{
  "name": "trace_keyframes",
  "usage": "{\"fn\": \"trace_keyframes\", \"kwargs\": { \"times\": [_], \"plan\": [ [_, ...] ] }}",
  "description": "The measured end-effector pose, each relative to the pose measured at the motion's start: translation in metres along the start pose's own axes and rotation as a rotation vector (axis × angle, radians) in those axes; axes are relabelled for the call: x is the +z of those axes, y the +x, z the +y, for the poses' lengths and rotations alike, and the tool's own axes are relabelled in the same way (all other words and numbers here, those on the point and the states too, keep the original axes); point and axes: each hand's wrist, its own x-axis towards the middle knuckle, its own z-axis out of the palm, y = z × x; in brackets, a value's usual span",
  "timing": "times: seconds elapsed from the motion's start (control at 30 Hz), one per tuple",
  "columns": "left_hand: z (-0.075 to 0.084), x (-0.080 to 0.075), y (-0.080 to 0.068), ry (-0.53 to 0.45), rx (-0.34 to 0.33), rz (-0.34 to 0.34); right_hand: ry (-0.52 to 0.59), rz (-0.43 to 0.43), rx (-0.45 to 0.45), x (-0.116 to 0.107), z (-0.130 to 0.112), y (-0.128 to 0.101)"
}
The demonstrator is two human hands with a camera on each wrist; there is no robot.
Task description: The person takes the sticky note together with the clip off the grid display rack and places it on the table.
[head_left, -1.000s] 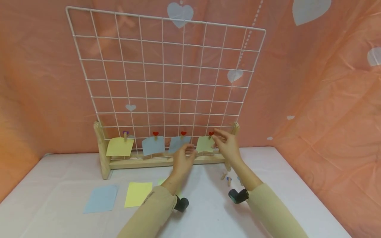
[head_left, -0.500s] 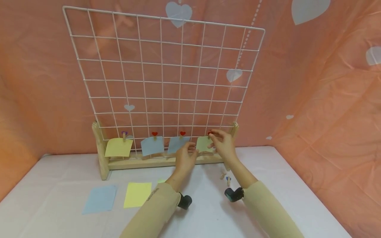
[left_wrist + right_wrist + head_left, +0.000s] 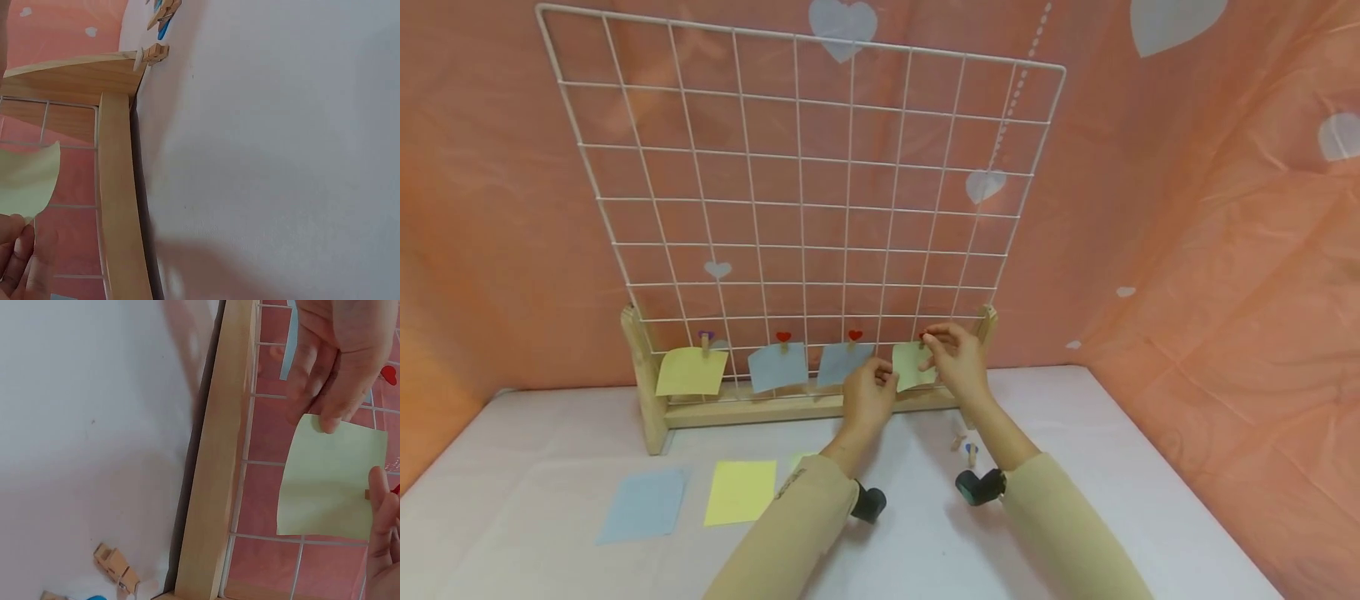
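Note:
A light green paper note (image 3: 912, 365) hangs at the right end of the wire grid's lower part. My left hand (image 3: 870, 395) pinches its left edge near the lower corner, seen closely in the right wrist view. My right hand (image 3: 958, 367) pinches the red-heart clothespin (image 3: 367, 494) at the note's top edge; the fingers hide most of this clip. Left of the hands, two blue notes (image 3: 778, 367) and a yellow note (image 3: 692, 372) hang on the grid from heart clothespins.
The white wire grid (image 3: 802, 201) stands in a wooden base (image 3: 760, 411). On the white table lie a blue note (image 3: 642, 504), a yellow note (image 3: 741, 492) and a green one (image 3: 798, 459) partly behind my left sleeve. Loose clothespins (image 3: 117, 569) lie below the right arm.
My right fingers have closed in on the red-heart clothespin. My left hand has moved slightly right to the green note's edge. The head view has shifted a little.

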Motion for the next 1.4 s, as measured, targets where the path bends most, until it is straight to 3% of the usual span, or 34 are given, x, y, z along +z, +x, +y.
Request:
{"fn": "trace_keyframes", "kwargs": {
  "times": [0.4, 0.57, 0.87, 1.17, 1.4],
  "plan": [
    [0.002, -0.003, -0.008, -0.064, -0.036, -0.001, 0.003, 0.091, -0.084, -0.002, 0.001, -0.004],
    [-0.002, -0.007, -0.014, -0.088, -0.069, -0.015, 0.018, 0.088, -0.119, -0.007, -0.001, -0.005],
    [-0.006, -0.019, -0.021, -0.197, -0.118, -0.088, 0.018, 0.095, -0.061, -0.013, -0.002, -0.011],
    [-0.005, -0.033, -0.03, -0.171, -0.151, -0.18, -0.071, 0.063, -0.005, -0.024, -0.009, -0.026],
    [-0.01, -0.042, -0.038, -0.129, -0.106, -0.2, -0.133, 0.073, 0.003, -0.032, 0.004, -0.032]
  ]
}}
